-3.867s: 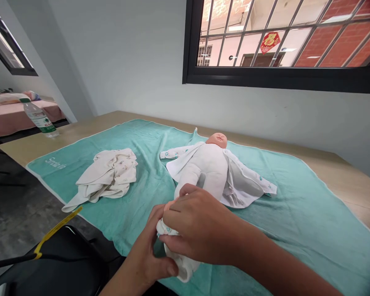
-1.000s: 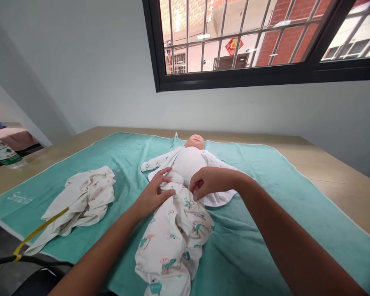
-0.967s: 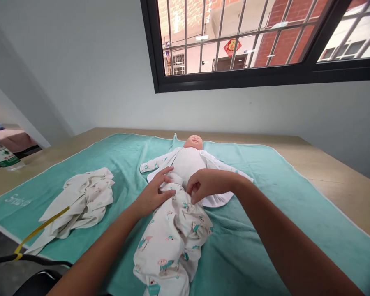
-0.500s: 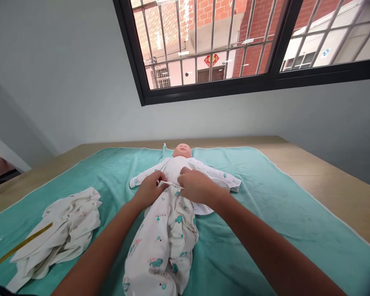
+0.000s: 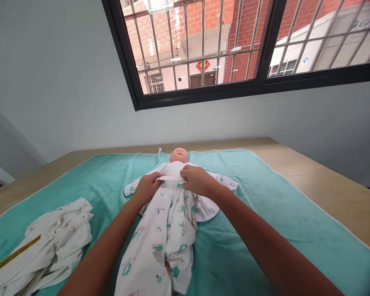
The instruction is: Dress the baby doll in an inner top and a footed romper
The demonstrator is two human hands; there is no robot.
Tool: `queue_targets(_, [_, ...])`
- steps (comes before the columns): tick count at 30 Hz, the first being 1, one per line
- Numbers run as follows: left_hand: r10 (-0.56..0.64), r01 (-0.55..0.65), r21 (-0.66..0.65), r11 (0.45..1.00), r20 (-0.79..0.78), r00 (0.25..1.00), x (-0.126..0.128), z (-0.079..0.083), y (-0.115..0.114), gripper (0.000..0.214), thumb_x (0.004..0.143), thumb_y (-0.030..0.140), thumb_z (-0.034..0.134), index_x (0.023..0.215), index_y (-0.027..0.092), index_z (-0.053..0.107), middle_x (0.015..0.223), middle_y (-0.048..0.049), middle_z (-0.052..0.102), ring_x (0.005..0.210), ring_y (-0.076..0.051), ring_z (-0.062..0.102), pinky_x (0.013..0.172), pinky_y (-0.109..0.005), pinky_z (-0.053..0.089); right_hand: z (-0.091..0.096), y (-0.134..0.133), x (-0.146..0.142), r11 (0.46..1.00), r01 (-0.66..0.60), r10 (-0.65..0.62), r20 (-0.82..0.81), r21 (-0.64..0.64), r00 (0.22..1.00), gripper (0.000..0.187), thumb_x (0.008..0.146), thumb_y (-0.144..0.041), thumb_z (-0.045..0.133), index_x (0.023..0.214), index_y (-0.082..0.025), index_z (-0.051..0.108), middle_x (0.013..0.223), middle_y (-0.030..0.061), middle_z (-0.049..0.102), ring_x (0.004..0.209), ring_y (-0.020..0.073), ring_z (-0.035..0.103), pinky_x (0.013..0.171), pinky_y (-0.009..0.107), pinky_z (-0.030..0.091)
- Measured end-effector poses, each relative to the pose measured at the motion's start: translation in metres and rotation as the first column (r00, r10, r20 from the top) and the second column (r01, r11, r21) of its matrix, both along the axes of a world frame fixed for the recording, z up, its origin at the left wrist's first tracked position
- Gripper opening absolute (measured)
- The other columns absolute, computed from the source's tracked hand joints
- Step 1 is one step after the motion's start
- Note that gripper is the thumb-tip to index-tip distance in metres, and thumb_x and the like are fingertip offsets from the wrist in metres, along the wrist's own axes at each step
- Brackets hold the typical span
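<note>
A baby doll (image 5: 178,155) lies on its back, head toward the wall, in an open white patterned top (image 5: 226,181) with its sleeves spread out. White baby pants (image 5: 160,242) with green and pink prints cover its lower body and legs. My left hand (image 5: 148,187) pinches the waistband at its left side. On the other side, my right hand (image 5: 197,179) grips the same waistband, fingers curled. Between both hands the band is stretched nearly straight across the doll's belly.
A green cloth (image 5: 265,230) covers much of the wooden table (image 5: 320,187). Crumpled white baby clothes (image 5: 58,238) lie at the left, with a yellow strip (image 5: 15,255) across them. Behind the table stand a grey wall and a barred window (image 5: 200,45).
The waistband has gone from bunched to pulled taut between my hands, and sits a little higher on the doll. The pants legs look straighter. The camera view has shifted slightly.
</note>
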State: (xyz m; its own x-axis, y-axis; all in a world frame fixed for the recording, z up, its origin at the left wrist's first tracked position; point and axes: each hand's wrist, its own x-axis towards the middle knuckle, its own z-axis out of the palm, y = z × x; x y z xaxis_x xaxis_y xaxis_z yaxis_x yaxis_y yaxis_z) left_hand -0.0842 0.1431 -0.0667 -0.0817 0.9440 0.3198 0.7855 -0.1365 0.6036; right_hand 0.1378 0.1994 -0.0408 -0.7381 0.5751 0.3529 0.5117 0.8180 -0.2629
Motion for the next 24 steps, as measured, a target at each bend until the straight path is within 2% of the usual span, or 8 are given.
queue_targets(2, [0.050, -0.049, 0.024, 0.998, -0.043, 0.998, 0.000, -0.003, 0.010, 0.026, 0.084, 0.036, 0.048, 0.088, 0.022, 0.070, 0.079, -0.0014, 0.071, 0.073, -0.019, 0.060, 0.070, -0.029, 0.042, -0.014, 0.014, -0.001, 0.999, 0.035, -0.037, -0.125, -0.020, 0.991, 0.017, 0.069, -0.011, 0.049, 0.064, -0.019, 0.036, 0.070, -0.0009, 0.048, 0.060, 0.0113, 0.037, 0.056, 0.026, 0.025])
queue_targets(5, [0.082, -0.079, 0.086, 0.993, -0.028, 0.996, 0.002, -0.014, 0.025, 0.024, 0.082, 0.037, 0.049, 0.089, 0.023, 0.068, 0.079, -0.0015, 0.070, 0.073, -0.019, 0.059, 0.071, -0.029, 0.041, -0.037, 0.032, -0.001, 0.971, 0.086, -0.159, -0.339, -0.221, 0.927, 0.018, 0.071, -0.015, 0.051, 0.064, -0.020, 0.034, 0.064, -0.0038, 0.043, 0.060, 0.0116, 0.036, 0.057, 0.025, 0.028])
queue_targets(8, [0.082, -0.096, 0.097, 0.991, 0.133, 0.988, 0.005, -0.028, 0.030, 0.020, 0.080, 0.037, 0.054, 0.088, 0.023, 0.066, 0.082, -0.0003, 0.069, 0.077, -0.018, 0.059, 0.073, -0.028, 0.043, -0.052, 0.041, 0.000, 0.902, 0.023, -0.245, -0.466, -0.432, 0.850, 0.017, 0.074, -0.023, 0.056, 0.066, -0.020, 0.041, 0.069, -0.0036, 0.050, 0.065, 0.0126, 0.044, 0.060, 0.025, 0.034])
queue_targets(11, [0.056, -0.076, 0.042, 0.996, 0.359, 0.932, 0.002, -0.033, 0.023, 0.022, 0.077, 0.040, 0.061, 0.088, 0.021, 0.062, 0.083, 0.0005, 0.064, 0.079, -0.018, 0.056, 0.071, -0.027, 0.043, -0.054, 0.043, 0.003, 0.853, -0.084, -0.198, -0.469, -0.515, 0.861, 0.018, 0.075, -0.033, 0.064, 0.071, -0.020, 0.052, 0.076, -0.0021, 0.058, 0.072, 0.0147, 0.050, 0.064, 0.026, 0.038])
queue_targets(14, [-0.070, 0.102, -0.048, 0.994, 0.444, 0.893, -0.012, -0.030, 0.010, 0.024, 0.078, 0.043, 0.062, 0.082, 0.019, 0.058, 0.083, 0.0003, 0.059, 0.078, -0.017, 0.053, 0.071, -0.027, 0.042, -0.048, 0.045, 0.011, 0.778, -0.206, -0.117, -0.459, -0.594, 0.881, 0.023, 0.073, -0.041, 0.070, 0.077, -0.020, 0.060, 0.081, -0.0006, 0.061, 0.075, 0.0159, 0.055, 0.067, 0.028, 0.042])
queue_targets(18, [-0.265, 0.381, -0.084, 0.921, 0.582, 0.769, -0.032, -0.027, 0.002, 0.018, 0.076, 0.034, 0.065, 0.075, 0.018, 0.057, 0.100, -0.0033, 0.060, 0.095, -0.019, 0.053, 0.085, -0.028, 0.042, -0.039, 0.050, 0.025, 0.678, -0.311, -0.004, -0.426, -0.666, 0.904, 0.026, 0.075, -0.044, 0.070, 0.087, -0.021, 0.070, 0.089, 0.0034, 0.067, 0.084, 0.0195, 0.059, 0.073, 0.032, 0.046])
queue_targets(21, [-0.249, 0.366, -0.042, 0.930, 0.659, 0.709, -0.031, -0.029, 0.003, 0.016, 0.077, 0.032, 0.066, 0.075, 0.018, 0.059, 0.125, -0.0065, 0.056, 0.114, -0.024, 0.051, 0.095, -0.031, 0.039, -0.037, 0.050, 0.026, 0.752, -0.290, 0.033, -0.405, -0.591, 0.913, 0.023, 0.076, -0.041, 0.068, 0.090, -0.023, 0.072, 0.101, 0.0056, 0.067, 0.094, 0.0221, 0.060, 0.081, 0.035, 0.047])
queue_targets(24, [-0.185, 0.240, 0.000, 0.971, 0.637, 0.749, -0.017, -0.031, 0.004, 0.019, 0.081, 0.035, 0.062, 0.072, 0.019, 0.057, 0.137, -0.0054, 0.052, 0.123, -0.025, 0.048, 0.099, -0.033, 0.037, -0.038, 0.046, 0.016, 0.885, -0.219, 0.025, -0.428, -0.411, 0.903, 0.016, 0.076, -0.038, 0.068, 0.081, -0.022, 0.069, 0.121, 0.0062, 0.059, 0.107, 0.0229, 0.056, 0.087, 0.035, 0.046])
